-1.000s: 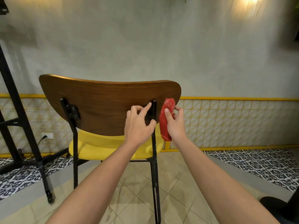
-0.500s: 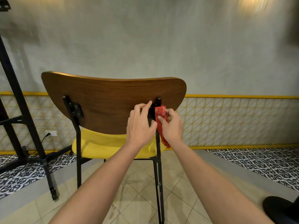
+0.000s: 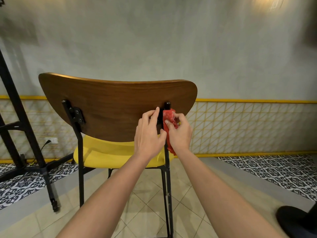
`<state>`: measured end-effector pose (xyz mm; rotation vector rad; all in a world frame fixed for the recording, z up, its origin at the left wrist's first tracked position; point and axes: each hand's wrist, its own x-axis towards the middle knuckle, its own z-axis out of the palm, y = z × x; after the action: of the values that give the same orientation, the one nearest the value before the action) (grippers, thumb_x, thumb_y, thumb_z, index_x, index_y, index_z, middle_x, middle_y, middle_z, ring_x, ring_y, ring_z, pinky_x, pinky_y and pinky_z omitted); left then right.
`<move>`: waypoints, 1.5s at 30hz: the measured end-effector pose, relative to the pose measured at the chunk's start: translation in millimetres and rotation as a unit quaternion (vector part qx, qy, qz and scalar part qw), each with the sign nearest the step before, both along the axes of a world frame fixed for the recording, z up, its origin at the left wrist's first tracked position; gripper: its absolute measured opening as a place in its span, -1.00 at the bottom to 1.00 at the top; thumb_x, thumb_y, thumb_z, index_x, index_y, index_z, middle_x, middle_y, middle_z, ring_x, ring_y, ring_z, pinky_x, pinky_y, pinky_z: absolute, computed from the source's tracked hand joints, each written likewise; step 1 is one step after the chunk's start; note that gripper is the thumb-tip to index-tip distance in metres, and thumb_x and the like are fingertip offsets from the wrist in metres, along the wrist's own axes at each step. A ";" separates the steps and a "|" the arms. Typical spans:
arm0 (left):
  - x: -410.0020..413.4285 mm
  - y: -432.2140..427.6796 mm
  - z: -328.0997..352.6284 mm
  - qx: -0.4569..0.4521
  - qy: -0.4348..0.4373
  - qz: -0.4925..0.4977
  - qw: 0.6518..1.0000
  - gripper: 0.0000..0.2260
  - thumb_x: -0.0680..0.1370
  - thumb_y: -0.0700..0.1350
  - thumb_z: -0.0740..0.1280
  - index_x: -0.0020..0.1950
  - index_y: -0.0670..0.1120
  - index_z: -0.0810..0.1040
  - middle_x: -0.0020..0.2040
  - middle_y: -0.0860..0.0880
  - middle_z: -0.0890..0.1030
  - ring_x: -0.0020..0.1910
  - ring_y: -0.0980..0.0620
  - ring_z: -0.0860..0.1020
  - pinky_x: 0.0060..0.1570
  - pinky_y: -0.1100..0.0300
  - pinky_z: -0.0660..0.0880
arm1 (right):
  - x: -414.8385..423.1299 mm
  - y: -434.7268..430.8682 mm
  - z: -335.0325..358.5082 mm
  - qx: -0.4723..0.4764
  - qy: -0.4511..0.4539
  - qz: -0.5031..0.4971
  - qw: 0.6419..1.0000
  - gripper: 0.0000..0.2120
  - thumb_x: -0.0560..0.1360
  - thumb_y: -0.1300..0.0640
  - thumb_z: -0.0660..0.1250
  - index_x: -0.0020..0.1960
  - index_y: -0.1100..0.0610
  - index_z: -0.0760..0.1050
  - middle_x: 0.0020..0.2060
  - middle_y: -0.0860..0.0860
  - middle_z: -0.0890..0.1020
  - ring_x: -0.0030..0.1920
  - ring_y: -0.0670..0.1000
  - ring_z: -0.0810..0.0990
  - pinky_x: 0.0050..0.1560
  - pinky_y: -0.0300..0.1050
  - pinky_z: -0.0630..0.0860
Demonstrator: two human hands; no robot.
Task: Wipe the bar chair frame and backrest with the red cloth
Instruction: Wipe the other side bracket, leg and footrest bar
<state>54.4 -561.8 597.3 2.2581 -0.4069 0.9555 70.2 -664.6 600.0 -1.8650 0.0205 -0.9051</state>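
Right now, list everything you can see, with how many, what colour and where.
backrest: one, brown wood, centre
seat: one, yellow, below the backrest
frame: one, black, uprights and legs of the chair
red cloth: one, red, against the frame's right upright
stand: one, black, far left
wall socket: one, white, low on the wall at left
round base: one, black, bottom right corner
floor tiles: many, beige in the middle, black-and-white patterned at the sides
left grip: one, bare, holds the right upright at the backrest
right grip: one, bare, pinches the red cloth
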 end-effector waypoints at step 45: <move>5.1 3.6 -15.3 0.018 -0.013 0.006 1.000 -0.36 0.48 -0.18 0.29 0.52 0.00 0.13 0.30 0.00 0.36 0.16 -0.01 0.40 0.08 0.06 0.43 | -5.9 -15.6 3.6 -0.358 -0.165 -0.107 0.913 -0.71 0.40 0.21 0.44 0.11 0.03 0.62 -0.12 0.08 0.57 -0.16 0.09 0.55 -0.39 -0.10 0.53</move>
<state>59.5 -558.2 582.0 2.2854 -0.4269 0.9916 64.3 -680.2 603.6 -2.3754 -0.3671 -1.5175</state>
